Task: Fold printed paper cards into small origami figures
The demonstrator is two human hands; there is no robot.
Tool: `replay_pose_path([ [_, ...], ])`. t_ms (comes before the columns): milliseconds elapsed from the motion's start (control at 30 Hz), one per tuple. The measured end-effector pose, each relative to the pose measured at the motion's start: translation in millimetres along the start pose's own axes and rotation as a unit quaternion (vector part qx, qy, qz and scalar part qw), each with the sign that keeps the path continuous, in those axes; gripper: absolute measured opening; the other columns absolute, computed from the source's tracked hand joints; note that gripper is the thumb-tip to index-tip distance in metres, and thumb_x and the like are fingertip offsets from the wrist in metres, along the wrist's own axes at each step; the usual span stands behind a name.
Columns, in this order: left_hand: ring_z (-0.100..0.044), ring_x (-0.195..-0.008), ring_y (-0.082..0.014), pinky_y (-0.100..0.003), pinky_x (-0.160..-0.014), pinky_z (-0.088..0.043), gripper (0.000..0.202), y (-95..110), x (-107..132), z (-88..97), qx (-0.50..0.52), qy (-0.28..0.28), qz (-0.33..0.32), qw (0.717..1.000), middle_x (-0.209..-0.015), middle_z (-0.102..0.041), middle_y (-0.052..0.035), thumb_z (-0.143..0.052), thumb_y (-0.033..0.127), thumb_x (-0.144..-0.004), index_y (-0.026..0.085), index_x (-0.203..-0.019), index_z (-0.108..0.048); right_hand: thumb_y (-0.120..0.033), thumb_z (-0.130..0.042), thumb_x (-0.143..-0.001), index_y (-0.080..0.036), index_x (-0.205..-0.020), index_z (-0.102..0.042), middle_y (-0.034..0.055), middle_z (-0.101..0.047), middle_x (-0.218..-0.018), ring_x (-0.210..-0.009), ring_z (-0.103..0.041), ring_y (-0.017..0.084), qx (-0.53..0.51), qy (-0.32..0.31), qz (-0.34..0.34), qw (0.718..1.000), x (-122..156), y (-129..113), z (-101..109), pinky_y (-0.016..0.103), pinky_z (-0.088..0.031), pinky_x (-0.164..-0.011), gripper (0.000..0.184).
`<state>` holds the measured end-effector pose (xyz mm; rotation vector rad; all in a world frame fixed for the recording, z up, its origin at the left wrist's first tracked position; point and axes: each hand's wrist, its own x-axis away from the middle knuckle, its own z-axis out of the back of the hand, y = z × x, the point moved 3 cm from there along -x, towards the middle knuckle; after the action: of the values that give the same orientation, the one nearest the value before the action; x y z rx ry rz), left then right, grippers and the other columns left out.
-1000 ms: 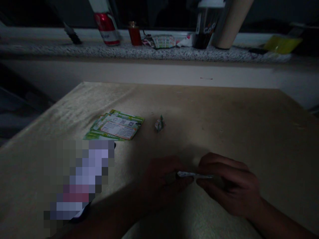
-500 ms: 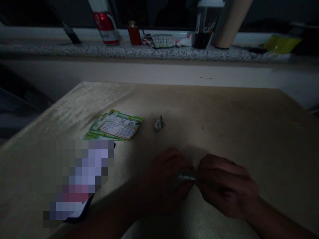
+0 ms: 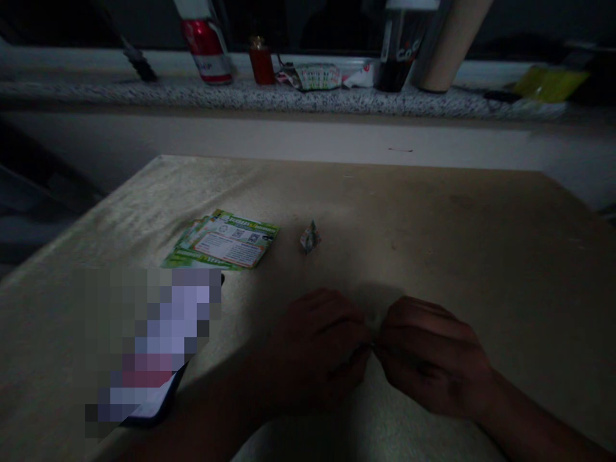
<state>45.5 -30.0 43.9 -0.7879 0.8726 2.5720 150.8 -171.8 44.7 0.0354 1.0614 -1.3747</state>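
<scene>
Left hand (image 3: 327, 353) has curled further over the folded paper (image 3: 372, 345) since a second ago: we had a pale strip showing across the gap then, now just a fleck where the fingertips meet. Right hand (image 3: 433, 359) has barely shifted.

Near end: paper sits between the two hands, low over the table (image 3: 447, 224). Left fingers closed round it; right thumb and fingertips pinched at its edge, as far as we can see. Can't read its shape or folds, hands cover it.

Status: we judge this piece mid-handling, not set down. It looks narrow and folded already, but we can't tell how much folding is left.

Phone (image 3: 190, 314) lies beside the left forearm, screen pixelated. Just past it, a fanned stack of green-and-white cards (image 3: 231, 240), flat. Right of the stack, apart from it, one small folded paper piece (image 3: 310, 240) sits by itself; reads as finished or parked, our guess.

Far end: speckled ledge (image 3: 269, 97) with red can (image 3: 205, 54), small red bottle (image 3: 261, 63), crumpled wrapper (image 3: 317, 77), dark cup (image 3: 398, 54), tan cylinder (image 3: 450, 48), yellow packet (image 3: 551, 83). None in play.
</scene>
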Motion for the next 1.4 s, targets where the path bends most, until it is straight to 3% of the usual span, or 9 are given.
replay_pose_path([
  [367,-0.055,-0.074,-0.0155,-0.033,-0.076,-0.043,0.010,7.4,0.6,2.1,-0.049,-0.060,0.027,0.997,-0.084,-0.067,-0.0033,-0.054,0.010,-0.094,0.013,-0.091,-0.063,-0.001,-0.063,-0.078,-0.013,-0.085,-0.069,0.0045,-0.065,-0.067,-0.058,-0.061,0.015,-0.005,0.013,0.004,1.000,-1.5,-1.0,0.1,0.030,-0.051,-0.053,0.015],
  [900,-0.055,-0.079,-0.0136,-0.030,-0.079,-0.042,0.005,-3.1,3.9,5.9,-0.019,-0.033,0.056,0.998,-0.086,-0.065,0.0000,-0.062,0.016,-0.095,0.016,-0.090,-0.060,0.001,-0.068,-0.076,-0.012,-0.082,-0.069,0.0064,-0.067,-0.068,-0.059,-0.064,0.016,0.003,0.066,-0.009,0.998,1.4,1.8,3.2,0.027,-0.052,-0.052,0.014],
  [1033,-0.056,-0.087,-0.0152,-0.031,-0.083,-0.042,0.004,-10.1,5.2,7.5,-0.019,-0.076,0.088,0.993,-0.093,-0.064,-0.0009,-0.062,0.021,-0.095,0.017,-0.095,-0.061,-0.001,-0.069,-0.077,-0.011,-0.081,-0.069,0.0065,-0.066,-0.067,-0.058,-0.064,0.015,0.006,0.062,-0.008,0.998,0.6,3.1,4.2,0.027,-0.051,-0.050,0.011],
  [1167,-0.055,-0.084,-0.0158,-0.031,-0.080,-0.042,0.006,-8.4,2.5,8.3,-0.038,-0.109,0.093,0.989,-0.090,-0.063,-0.0012,-0.057,0.018,-0.097,0.017,-0.092,-0.059,0.000,-0.070,-0.077,-0.011,-0.080,-0.069,0.0059,-0.066,-0.067,-0.057,-0.062,0.014,0.001,0.049,-0.015,0.999,0.0,5.3,3.3,0.027,-0.050,-0.050,0.011],
  [1400,-0.059,-0.079,-0.0142,-0.028,-0.075,-0.045,0.010,-11.9,7.9,9.1,-0.004,-0.066,0.114,0.991,-0.084,-0.065,0.0001,-0.061,0.024,-0.096,0.017,-0.090,-0.062,-0.002,-0.071,-0.078,-0.013,-0.084,-0.069,0.0054,-0.067,-0.070,-0.058,-0.063,0.014,-0.010,0.052,-0.041,0.998,5.1,10.9,2.9,0.027,-0.051,-0.051,0.013],
])
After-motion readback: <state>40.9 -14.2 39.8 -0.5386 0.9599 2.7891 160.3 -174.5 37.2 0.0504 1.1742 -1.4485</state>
